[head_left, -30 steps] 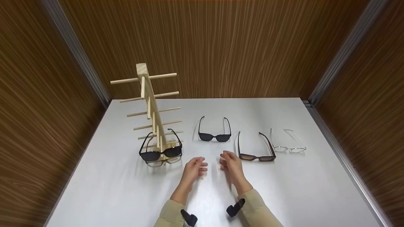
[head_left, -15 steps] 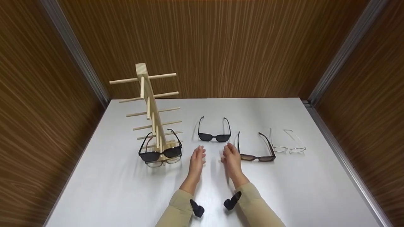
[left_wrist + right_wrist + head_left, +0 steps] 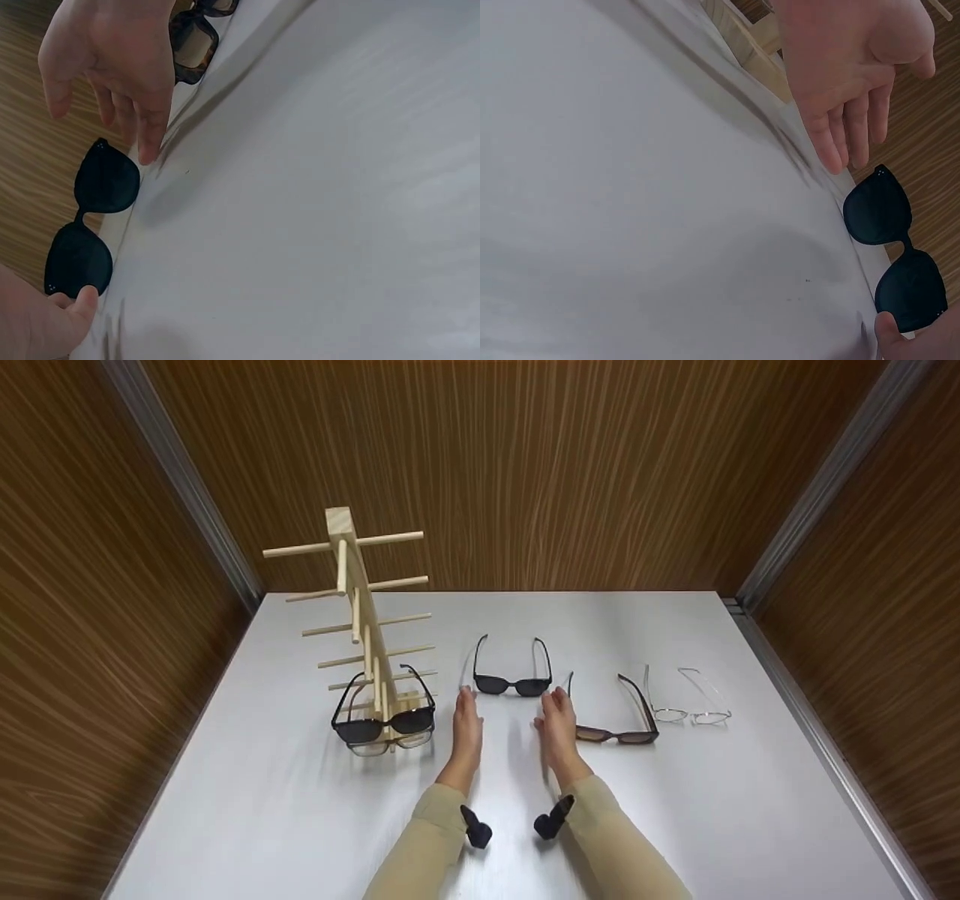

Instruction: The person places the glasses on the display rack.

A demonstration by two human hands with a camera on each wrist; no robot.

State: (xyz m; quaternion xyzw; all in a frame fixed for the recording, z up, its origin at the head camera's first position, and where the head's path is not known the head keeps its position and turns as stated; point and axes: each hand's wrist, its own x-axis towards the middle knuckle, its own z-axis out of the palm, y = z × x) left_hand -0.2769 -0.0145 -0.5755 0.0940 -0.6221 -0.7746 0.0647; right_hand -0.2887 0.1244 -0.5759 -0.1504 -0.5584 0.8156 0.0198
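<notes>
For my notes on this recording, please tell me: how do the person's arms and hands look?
The left sleeve and right sleeve are both long and plain beige, with a small black device near the end of each. The left hand and right hand are bare, with no markings visible.

White table (image 3: 712, 825) | bearing: stand (image 3: 366, 604) | black sunglasses (image 3: 493, 685) | brown sunglasses (image 3: 635, 737) | silver glasses (image 3: 709, 718)

We see smooth, plastic-looking black sunglasses (image 3: 492, 685) between the hands, plain matt wood in the rack (image 3: 376, 641), metal-looking wire glasses (image 3: 709, 718), a faintly glossy white surface (image 3: 750, 810), wood-grained panels (image 3: 525, 472) and matt cloth sleeves (image 3: 424, 840).
</notes>
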